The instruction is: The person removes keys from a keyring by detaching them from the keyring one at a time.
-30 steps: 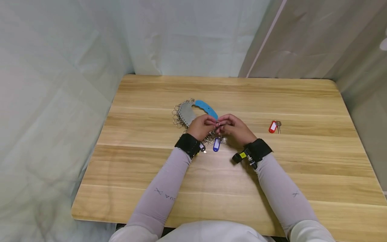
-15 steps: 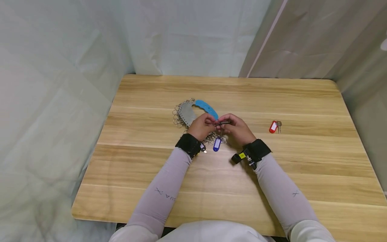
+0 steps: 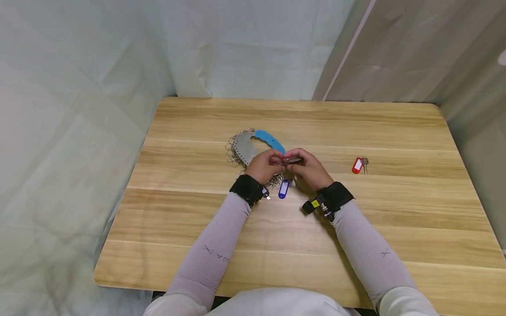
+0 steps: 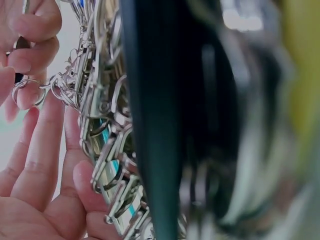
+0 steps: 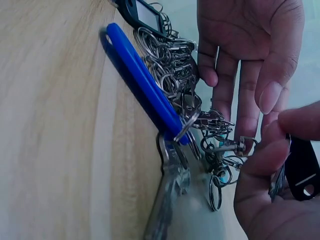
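Note:
A crescent-shaped metal key holder (image 3: 243,147) with a blue handle (image 3: 270,139) lies at mid-table, small clasps and split rings lining its edge. My left hand (image 3: 261,166) pinches one of its small metal clasps (image 5: 230,146) at the near end; several left fingers stretch out behind it in the right wrist view. With thumb and finger, my right hand (image 3: 310,169) grips a black key tag (image 5: 302,170) and its key (image 5: 278,182), close beside that clasp. Both hands' fingertips meet in the head view. A blue key tag (image 5: 142,80) with a key (image 5: 170,192) hangs just below.
A red key tag (image 3: 357,165) with a key (image 3: 365,166) lies on the wooden table (image 3: 399,210) to the right. Another dark tag (image 5: 142,16) sits among the rings. Pale curtains (image 3: 257,48) stand behind the table.
A dark, shiny piece has come into sight between the right fingers and tilted slightly. The blue tag sways a little. The hands stay nearly in place.

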Tool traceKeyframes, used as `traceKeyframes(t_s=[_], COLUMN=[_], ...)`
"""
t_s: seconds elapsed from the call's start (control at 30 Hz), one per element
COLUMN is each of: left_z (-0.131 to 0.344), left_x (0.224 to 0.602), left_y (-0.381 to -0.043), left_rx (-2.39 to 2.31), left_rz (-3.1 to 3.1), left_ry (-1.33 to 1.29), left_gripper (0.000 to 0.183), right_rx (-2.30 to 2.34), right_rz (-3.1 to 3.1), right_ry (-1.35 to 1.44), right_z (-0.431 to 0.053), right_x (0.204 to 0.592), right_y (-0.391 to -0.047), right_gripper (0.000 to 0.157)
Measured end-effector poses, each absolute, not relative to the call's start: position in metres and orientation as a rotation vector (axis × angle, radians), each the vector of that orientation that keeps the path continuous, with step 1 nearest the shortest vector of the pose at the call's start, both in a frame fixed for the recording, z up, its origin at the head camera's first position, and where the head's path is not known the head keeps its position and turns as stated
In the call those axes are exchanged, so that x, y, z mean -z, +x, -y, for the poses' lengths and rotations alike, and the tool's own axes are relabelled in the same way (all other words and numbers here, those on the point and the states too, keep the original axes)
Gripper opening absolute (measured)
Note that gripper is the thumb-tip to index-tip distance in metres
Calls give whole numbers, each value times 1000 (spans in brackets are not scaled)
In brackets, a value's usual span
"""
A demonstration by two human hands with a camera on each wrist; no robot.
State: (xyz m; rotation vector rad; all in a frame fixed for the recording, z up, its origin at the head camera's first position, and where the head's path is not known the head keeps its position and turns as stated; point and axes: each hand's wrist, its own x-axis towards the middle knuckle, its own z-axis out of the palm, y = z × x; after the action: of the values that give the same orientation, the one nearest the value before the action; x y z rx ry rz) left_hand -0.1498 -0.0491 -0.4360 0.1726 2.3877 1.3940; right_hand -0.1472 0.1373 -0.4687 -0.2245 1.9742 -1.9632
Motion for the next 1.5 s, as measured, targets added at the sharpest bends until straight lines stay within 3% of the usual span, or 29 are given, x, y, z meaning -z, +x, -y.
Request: traceKeyframes(t_s=[0.57, 0.9, 1.5], left_z=[48, 49, 50], left_x=[436, 438, 441], left_y=[-149, -149, -152], left_rx=[-1321, -1343, -1295], left_rz=[-2433, -2428, -2478], left_ry=[173, 156, 182], left_gripper=[11, 12, 16], right_rx=[1972, 1905, 1840], right_rz=[-1984, -2073, -2129], right_ry=[-248, -219, -259], right_z=[-136, -136, -133], right_x=[464, 463, 461], right_y=[-144, -143, -141], right_gripper=[32, 19, 21])
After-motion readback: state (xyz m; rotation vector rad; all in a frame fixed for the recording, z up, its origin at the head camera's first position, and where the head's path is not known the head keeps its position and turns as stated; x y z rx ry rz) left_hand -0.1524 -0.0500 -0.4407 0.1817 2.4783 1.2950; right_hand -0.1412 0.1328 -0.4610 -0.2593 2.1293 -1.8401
